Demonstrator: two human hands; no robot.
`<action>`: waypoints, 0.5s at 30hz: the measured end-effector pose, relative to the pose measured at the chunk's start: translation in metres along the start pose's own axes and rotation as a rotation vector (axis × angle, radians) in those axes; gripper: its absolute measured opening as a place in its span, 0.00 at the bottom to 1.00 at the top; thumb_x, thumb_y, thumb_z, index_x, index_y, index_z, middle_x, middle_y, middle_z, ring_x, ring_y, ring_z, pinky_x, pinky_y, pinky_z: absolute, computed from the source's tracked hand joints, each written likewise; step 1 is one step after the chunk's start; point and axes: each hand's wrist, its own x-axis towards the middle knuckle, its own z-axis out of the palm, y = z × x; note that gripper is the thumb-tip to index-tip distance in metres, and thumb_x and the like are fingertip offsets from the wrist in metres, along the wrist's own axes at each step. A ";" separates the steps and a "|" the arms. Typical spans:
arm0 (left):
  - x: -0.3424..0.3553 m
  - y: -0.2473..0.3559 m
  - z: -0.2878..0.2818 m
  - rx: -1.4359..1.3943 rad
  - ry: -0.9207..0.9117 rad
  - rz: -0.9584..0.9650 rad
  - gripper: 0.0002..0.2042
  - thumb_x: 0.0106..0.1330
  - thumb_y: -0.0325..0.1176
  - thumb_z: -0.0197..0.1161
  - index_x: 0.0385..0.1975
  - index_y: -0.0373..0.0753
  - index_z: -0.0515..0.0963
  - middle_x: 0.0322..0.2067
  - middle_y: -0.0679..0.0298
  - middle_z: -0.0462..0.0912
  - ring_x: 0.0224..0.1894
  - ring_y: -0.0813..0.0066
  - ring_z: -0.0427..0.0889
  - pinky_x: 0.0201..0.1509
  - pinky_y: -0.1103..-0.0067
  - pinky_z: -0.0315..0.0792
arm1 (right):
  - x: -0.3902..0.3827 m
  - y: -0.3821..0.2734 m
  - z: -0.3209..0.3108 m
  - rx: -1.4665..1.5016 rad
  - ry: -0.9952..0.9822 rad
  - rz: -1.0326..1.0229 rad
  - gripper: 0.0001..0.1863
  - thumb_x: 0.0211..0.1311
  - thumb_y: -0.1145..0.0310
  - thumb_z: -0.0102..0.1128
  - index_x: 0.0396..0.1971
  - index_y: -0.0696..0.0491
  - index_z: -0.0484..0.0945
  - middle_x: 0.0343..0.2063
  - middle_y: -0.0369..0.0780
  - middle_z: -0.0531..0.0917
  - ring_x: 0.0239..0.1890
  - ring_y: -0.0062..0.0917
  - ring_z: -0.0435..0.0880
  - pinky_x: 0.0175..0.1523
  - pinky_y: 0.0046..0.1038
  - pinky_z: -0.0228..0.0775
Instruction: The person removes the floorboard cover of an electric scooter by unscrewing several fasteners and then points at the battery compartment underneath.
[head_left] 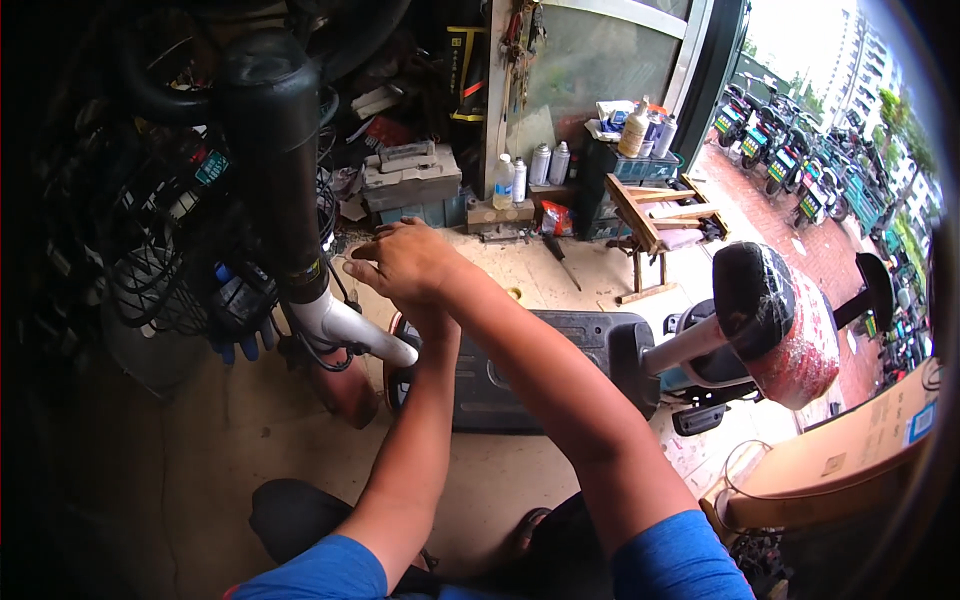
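My right hand (402, 262) hangs above the front of an electric scooter, palm down, its fingers stretched out and the thumb apart; nothing shows in it. Crossed beneath it, my left hand (428, 314) shows little more than the wrist, so its fingers are hidden. Whether the two hands touch, I cannot tell. Beside them on the left rises the scooter's black steering column (272, 170), joined to a pale frame tube (372, 340). The black footboard (530, 385) lies under my right forearm. Farther right is the seat (755, 300), black and red under clear plastic film.
Toolboxes (412, 178) stand at the back, near spray cans (541, 163) and bottles (632, 132). A black-handled tool (562, 262) lies on the floor before a wooden stool (640, 225). A cardboard box (850, 440) is at right; parked scooters (790, 165) line the pavement outside.
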 end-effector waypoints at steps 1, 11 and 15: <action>0.002 -0.002 -0.001 -0.194 -0.003 0.066 0.21 0.84 0.40 0.44 0.70 0.39 0.60 0.63 0.63 0.69 0.67 0.76 0.67 0.73 0.77 0.60 | -0.001 0.001 0.001 -0.019 -0.005 0.025 0.36 0.74 0.34 0.39 0.59 0.46 0.83 0.53 0.46 0.86 0.63 0.41 0.78 0.72 0.44 0.60; 0.011 0.035 0.012 3.048 -0.054 -0.581 0.22 0.83 0.41 0.46 0.71 0.43 0.60 0.65 0.62 0.69 0.69 0.76 0.67 0.74 0.74 0.59 | -0.005 0.006 -0.003 0.087 -0.048 0.076 0.38 0.74 0.33 0.37 0.62 0.47 0.81 0.57 0.51 0.83 0.66 0.45 0.76 0.72 0.45 0.62; -0.014 0.037 -0.038 3.682 0.896 -0.045 0.13 0.82 0.38 0.44 0.61 0.47 0.70 0.55 0.67 0.77 0.63 0.83 0.71 0.64 0.76 0.69 | 0.016 -0.024 0.007 0.075 -0.009 0.017 0.29 0.72 0.45 0.45 0.59 0.49 0.83 0.49 0.51 0.86 0.58 0.45 0.81 0.67 0.46 0.67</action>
